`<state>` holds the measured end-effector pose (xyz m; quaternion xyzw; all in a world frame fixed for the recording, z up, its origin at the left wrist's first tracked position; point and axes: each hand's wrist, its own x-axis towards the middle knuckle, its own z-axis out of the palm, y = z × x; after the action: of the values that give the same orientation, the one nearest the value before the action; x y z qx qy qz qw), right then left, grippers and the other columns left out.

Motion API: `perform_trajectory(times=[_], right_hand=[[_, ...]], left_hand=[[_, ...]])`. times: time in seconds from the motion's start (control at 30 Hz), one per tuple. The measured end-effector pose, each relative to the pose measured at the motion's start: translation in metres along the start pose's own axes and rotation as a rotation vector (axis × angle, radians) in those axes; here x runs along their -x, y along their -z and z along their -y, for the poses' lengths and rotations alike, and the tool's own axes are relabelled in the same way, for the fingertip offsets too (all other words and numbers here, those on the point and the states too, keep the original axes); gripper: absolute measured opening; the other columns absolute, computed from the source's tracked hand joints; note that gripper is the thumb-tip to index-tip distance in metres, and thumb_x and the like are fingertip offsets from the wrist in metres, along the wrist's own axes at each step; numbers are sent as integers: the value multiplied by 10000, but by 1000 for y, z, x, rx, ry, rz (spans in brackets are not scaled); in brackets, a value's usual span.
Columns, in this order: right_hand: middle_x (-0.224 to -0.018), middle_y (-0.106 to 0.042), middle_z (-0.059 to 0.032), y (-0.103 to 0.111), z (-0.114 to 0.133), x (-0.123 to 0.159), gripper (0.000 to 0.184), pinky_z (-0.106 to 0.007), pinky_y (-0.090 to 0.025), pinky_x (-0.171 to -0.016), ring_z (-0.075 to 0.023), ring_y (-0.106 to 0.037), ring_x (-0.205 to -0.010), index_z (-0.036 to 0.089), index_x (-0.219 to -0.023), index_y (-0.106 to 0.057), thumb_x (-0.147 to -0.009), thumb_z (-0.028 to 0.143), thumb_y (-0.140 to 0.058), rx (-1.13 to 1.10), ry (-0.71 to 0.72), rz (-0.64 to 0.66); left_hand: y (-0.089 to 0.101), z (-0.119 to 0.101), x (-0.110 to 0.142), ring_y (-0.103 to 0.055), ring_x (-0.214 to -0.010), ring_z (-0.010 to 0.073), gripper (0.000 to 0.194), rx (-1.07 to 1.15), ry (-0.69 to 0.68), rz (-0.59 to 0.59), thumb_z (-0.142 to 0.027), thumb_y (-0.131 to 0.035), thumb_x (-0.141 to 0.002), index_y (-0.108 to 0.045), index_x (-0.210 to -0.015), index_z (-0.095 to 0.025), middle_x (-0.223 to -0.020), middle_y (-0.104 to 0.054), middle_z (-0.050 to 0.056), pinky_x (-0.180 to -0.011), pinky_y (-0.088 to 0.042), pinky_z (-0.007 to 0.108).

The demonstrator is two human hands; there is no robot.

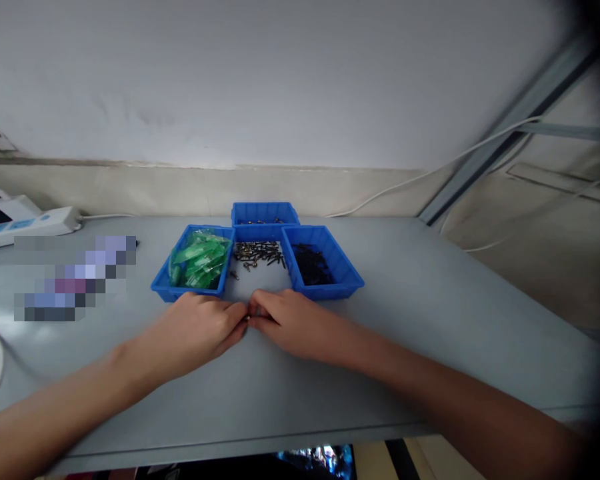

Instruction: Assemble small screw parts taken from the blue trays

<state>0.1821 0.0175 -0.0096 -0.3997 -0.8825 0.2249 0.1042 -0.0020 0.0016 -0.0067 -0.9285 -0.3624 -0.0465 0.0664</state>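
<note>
My left hand and my right hand meet fingertip to fingertip just in front of the blue bins. Both are closed in a pinch around a tiny brass-coloured piece, mostly covered by the fingers, so its kind cannot be made out. Beyond them lies a loose pile of small dark and brass-coloured screw-like parts on the table. Left of the pile, a blue bin holds green plastic packets. To its right, another blue bin contains small black parts.
A third blue bin with some brass-coloured parts stands behind the pile. On the grey table, a blurred-out object and a white power strip lie at left. A white cable runs along the wall to a metal frame.
</note>
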Motion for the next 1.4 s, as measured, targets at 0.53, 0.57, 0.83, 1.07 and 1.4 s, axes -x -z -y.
perform_trajectory(times=[0.53, 0.57, 0.83, 1.07, 1.4], right_hand=[[-638, -524, 12, 4, 4, 0, 95, -227, -235, -458, -94, -462, -548, 174, -773, -468, -823, 251, -442, -27, -57, 47], [-640, -524, 14, 5, 4, 0, 85, -225, -237, -459, -91, -460, -550, 177, -766, -458, -818, 244, -447, -41, -49, 45], [-641, -544, 2, 4, 2, -2, 151, -225, -269, -477, -89, -471, -549, 167, -707, -467, -844, 202, -413, -36, 30, 40], [-629, -553, 2, 8, 4, -3, 232, -218, -328, -528, -87, -482, -547, 155, -688, -488, -877, 154, -353, -67, 67, 100], [-612, -544, 3, 9, 1, -5, 237, -222, -292, -497, -84, -438, -508, 145, -701, -521, -879, 159, -366, 6, 127, 123]], left_hand=[[-1, 1, 1, -575, -532, 132, 224, 26, -7, -13, -251, -363, -891, -548, -797, -167, -610, -595, -11, -460, -300, 245], [-1, 1, 1, -574, -531, 129, 226, 32, -8, -24, -254, -361, -892, -550, -807, -165, -611, -594, -10, -459, -300, 244], [1, 2, 0, -550, -501, 113, 229, 18, -3, -36, -259, -358, -895, -534, -782, -166, -587, -578, -15, -439, -262, 239], [-1, 2, 0, -563, -491, 126, 215, -26, 4, -54, -269, -373, -891, -522, -770, -174, -571, -572, -22, -424, -230, 256], [1, 1, 1, -564, -485, 130, 235, -64, -1, -62, -277, -364, -895, -524, -762, -169, -539, -554, -18, -420, -265, 239]])
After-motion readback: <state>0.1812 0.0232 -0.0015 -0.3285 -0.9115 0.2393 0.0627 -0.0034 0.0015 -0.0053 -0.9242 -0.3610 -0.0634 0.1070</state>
